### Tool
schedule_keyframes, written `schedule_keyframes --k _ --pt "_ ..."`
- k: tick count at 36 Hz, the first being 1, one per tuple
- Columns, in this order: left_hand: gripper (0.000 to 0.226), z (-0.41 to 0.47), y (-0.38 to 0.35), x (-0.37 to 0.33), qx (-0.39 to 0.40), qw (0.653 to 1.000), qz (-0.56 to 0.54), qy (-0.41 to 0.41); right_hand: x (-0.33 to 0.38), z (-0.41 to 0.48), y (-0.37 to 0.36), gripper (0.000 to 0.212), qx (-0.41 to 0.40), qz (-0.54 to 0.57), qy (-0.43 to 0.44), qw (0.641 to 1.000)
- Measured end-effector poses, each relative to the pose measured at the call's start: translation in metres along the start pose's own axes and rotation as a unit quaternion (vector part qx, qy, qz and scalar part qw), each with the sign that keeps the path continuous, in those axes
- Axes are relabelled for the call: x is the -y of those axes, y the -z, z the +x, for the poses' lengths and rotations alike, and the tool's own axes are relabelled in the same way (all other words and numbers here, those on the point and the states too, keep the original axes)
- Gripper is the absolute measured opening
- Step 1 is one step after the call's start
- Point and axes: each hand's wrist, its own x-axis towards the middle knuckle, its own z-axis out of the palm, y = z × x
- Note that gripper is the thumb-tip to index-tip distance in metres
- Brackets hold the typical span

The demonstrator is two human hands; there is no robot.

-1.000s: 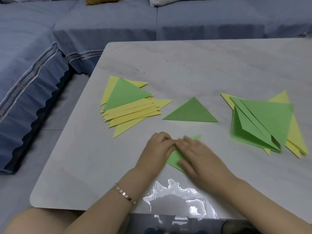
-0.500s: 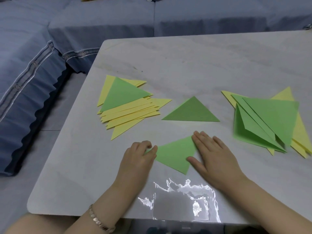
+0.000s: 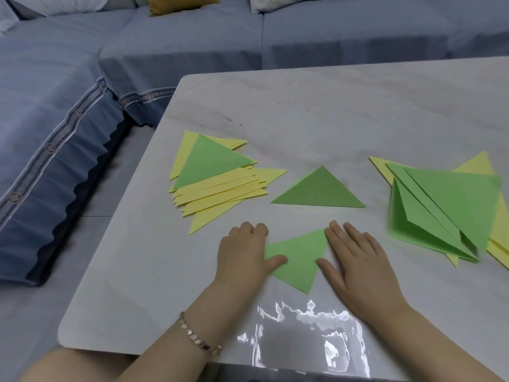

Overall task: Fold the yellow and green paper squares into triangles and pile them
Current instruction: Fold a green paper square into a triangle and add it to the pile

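Note:
A light green folded triangle [image 3: 297,257] lies flat near the table's front edge, between my hands. My left hand [image 3: 241,255] has its thumb on the triangle's left corner and its fingers curled beside that corner. My right hand [image 3: 355,260] lies flat with straight fingers, pressing the triangle's right edge. A pile of yellow folded triangles [image 3: 220,194] with one green triangle [image 3: 212,161] on top sits to the left. A darker green triangle [image 3: 319,191] lies alone in the middle. On the right is a loose stack of green sheets [image 3: 454,205] over yellow sheets [image 3: 476,164].
The papers lie on a pale marble table [image 3: 330,106] with a rounded front-left corner and a bright glare patch [image 3: 303,326] at the front edge. A blue sofa [image 3: 82,106] wraps round the table's left and far sides.
My hands have spread apart from the middle of the green paper to its two ends, uncovering the folded triangle. The left thumb has since slid onto its left corner.

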Motion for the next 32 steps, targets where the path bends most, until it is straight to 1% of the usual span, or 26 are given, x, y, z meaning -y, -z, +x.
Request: schedule_keyframes --k 4,7,9,10,11,12,13,15,16,17,18,19,20,21,23,25,26,27,29,30,32 --pt "0.046 0.003 0.006 -0.002 0.049 0.995 -0.083 0.027 -0.001 -0.001 -0.001 0.068 -0.001 0.033 0.001 0.999" --pt "0.020 0.002 0.013 -0.001 0.068 0.990 -0.122 -0.001 -0.003 -0.002 -0.001 0.055 -0.020 0.087 -0.001 0.996" --pt "0.013 0.000 0.021 0.003 0.053 0.989 -0.138 -0.010 -0.007 -0.002 0.003 0.053 -0.047 0.152 -0.019 0.987" --pt "0.011 -0.001 0.029 0.006 0.028 0.989 -0.148 -0.007 -0.010 -0.001 0.007 0.051 -0.066 0.178 -0.027 0.981" --pt "0.010 -0.003 0.039 0.009 -0.013 0.988 -0.152 -0.005 -0.013 0.001 0.012 0.048 -0.088 0.195 -0.030 0.976" --pt "0.009 -0.005 0.050 0.012 -0.077 0.986 -0.148 -0.006 -0.015 0.004 0.017 0.044 -0.110 0.203 -0.030 0.973" --pt "0.012 -0.007 0.063 0.016 -0.162 0.977 -0.135 -0.015 -0.018 0.007 0.021 0.043 -0.129 0.207 -0.027 0.969" --pt "0.023 -0.003 0.086 0.027 -0.336 0.933 -0.115 -0.059 -0.018 0.015 0.030 0.043 -0.153 0.210 -0.017 0.966" --pt "0.029 0.003 0.093 0.036 -0.396 0.909 -0.101 -0.088 -0.017 0.019 0.033 0.043 -0.160 0.210 -0.012 0.964" --pt "0.035 0.012 0.098 0.044 -0.434 0.891 -0.077 -0.107 -0.016 0.024 0.036 0.044 -0.165 0.211 -0.007 0.963" --pt "0.039 0.022 0.099 0.053 -0.454 0.883 -0.049 -0.111 -0.014 0.028 0.037 0.044 -0.170 0.212 -0.002 0.962" --pt "0.042 0.033 0.098 0.061 -0.456 0.884 -0.022 -0.099 -0.012 0.031 0.038 0.044 -0.173 0.213 0.003 0.962" --pt "0.045 0.043 0.094 0.068 -0.433 0.898 0.000 -0.076 -0.010 0.035 0.037 0.044 -0.173 0.212 0.007 0.962" --pt "0.049 0.053 0.087 0.074 -0.386 0.921 0.016 -0.048 -0.008 0.037 0.036 0.045 -0.168 0.211 0.008 0.963" --pt "0.054 0.070 0.068 0.087 -0.256 0.965 0.054 -0.005 -0.006 0.042 0.032 0.050 -0.145 0.207 0.000 0.968" --pt "0.052 0.080 0.051 0.097 -0.142 0.984 0.110 0.012 -0.006 0.045 0.029 0.060 -0.120 0.201 -0.017 0.972" --pt "0.049 0.081 0.047 0.099 -0.110 0.986 0.125 0.020 -0.007 0.046 0.029 0.064 -0.107 0.200 -0.026 0.974" --pt "0.046 0.080 0.046 0.099 -0.107 0.986 0.124 0.026 -0.008 0.048 0.029 0.066 -0.095 0.202 -0.033 0.974" --pt "0.044 0.072 0.047 0.094 -0.143 0.985 0.088 0.034 -0.011 0.053 0.028 0.067 -0.079 0.213 -0.046 0.973" --pt "0.044 0.067 0.048 0.089 -0.167 0.984 0.059 0.026 -0.012 0.056 0.027 0.065 -0.073 0.220 -0.055 0.971" --pt "0.043 0.054 0.048 0.077 -0.203 0.979 0.008 -0.029 -0.014 0.063 0.025 0.056 -0.073 0.232 -0.063 0.968"
